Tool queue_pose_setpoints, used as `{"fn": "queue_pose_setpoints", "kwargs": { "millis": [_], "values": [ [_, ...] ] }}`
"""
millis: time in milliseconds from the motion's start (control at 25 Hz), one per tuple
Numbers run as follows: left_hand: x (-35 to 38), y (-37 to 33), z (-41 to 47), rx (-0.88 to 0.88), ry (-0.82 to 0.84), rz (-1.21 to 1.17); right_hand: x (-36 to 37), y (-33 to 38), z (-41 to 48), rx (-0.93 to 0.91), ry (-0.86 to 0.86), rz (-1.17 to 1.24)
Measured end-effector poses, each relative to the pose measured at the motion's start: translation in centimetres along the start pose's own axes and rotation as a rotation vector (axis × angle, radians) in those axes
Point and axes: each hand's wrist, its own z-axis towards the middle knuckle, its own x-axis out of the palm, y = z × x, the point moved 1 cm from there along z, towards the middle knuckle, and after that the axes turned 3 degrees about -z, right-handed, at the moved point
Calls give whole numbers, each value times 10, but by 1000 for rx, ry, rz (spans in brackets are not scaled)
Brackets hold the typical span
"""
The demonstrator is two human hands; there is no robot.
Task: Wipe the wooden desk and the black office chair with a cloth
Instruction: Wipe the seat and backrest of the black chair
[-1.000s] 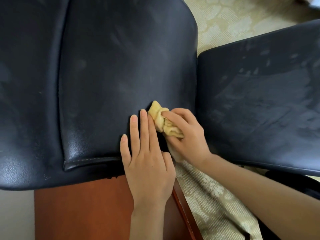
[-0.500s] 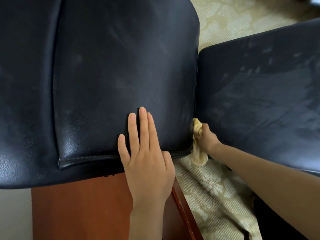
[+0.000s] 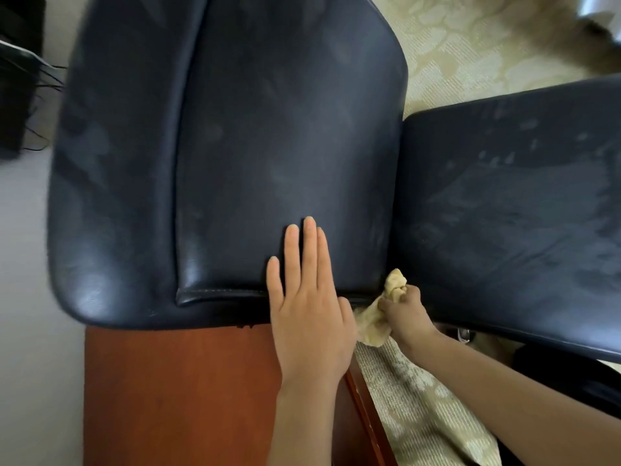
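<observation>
The black office chair's backrest (image 3: 235, 146) fills the upper left, and its seat (image 3: 521, 213) lies to the right. My left hand (image 3: 309, 307) lies flat with straight fingers on the backrest's near edge. My right hand (image 3: 403, 314) grips a bunched yellow cloth (image 3: 379, 317) in the gap where backrest and seat meet, at the backrest's lower right corner. The reddish wooden desk (image 3: 184, 391) shows under the backrest at bottom left.
Beige patterned carpet (image 3: 470, 52) runs between and beyond the chair parts. A dark unit with black cables (image 3: 20, 95) stands at the far left on a grey floor. The chair's base shows as a dark shape (image 3: 564, 375) at lower right.
My right hand took the cloth from the backrest's front face, beside my left fingers, down to its lower right corner by the seat. The left hand stayed flat in place. The view shifted slightly.
</observation>
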Motion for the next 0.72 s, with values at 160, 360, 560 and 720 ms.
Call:
{"fn": "queue_pose_setpoints", "kwargs": {
  "millis": [160, 360, 560, 720],
  "values": [
    [-9, 4, -10, 44, 76, -67, 12, 32, -33, 152, 112, 356],
    [-49, 27, -15, 74, 56, -154, 27, 79, -72, 42, 205, 236],
    [-110, 85, 11, -382, -173, -62, 47, 143, -98, -137, 236, 17],
    [-119, 110, 29, -745, -19, -487, 60, 182, -109, -167, 231, -9]
  ]
}}
